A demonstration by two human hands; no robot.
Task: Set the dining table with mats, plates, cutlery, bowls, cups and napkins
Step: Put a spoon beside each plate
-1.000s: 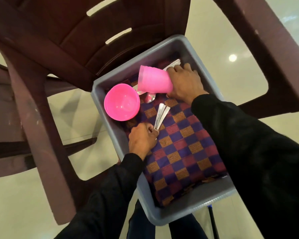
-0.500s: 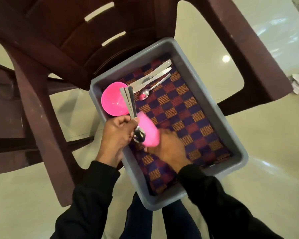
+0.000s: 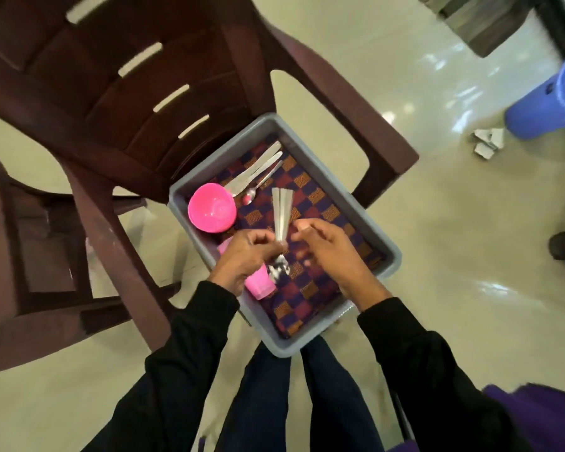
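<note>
Over the grey tray [image 3: 377, 243], left hand [image 3: 245, 256] grips cutlery [image 3: 282, 216]; right hand [image 3: 330, 252] half-curled, empty.

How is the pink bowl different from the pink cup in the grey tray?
The pink bowl sits upright and in full view; the pink cup lies on its side, partly hidden under the left hand. The bowl is wide and shallow, the cup narrower and taller. Both are bright pink, inside the grey tray.

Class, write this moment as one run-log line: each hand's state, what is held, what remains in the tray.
left hand: holds cutlery bundle | right hand: empty, beside bundle | grey tray: pink bowl, pink cup, loose cutlery, checked mat
</note>
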